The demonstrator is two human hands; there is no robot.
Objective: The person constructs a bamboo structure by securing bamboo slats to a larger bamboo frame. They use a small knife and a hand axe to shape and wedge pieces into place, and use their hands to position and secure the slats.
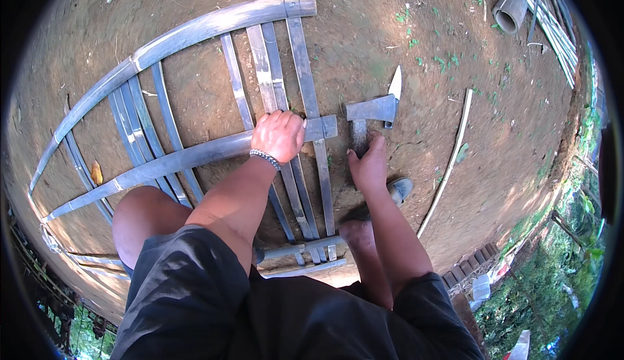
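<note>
My left hand (279, 135) is closed over the middle bamboo pole (214, 150) of a ladder-like bamboo frame, close to that pole's right end. Flat bamboo slats (302, 67) cross beneath it and link it to a curved outer pole (195, 29). To the right of the frame, my right hand (369, 168) is wrapped round the dark handle of a hatchet (372, 109), whose broad metal head points away from me. Just past the head a knife blade (395, 83) shows pale; the hatchet hides part of the knife.
A long thin stick (448, 165) lies on the dirt at the right. At the far right are a hollow bamboo tube (509, 10) and a bundle of pale strips (546, 22). The frame's near pole (302, 249) runs close to my legs. A shoe (400, 189) stands beside my right forearm.
</note>
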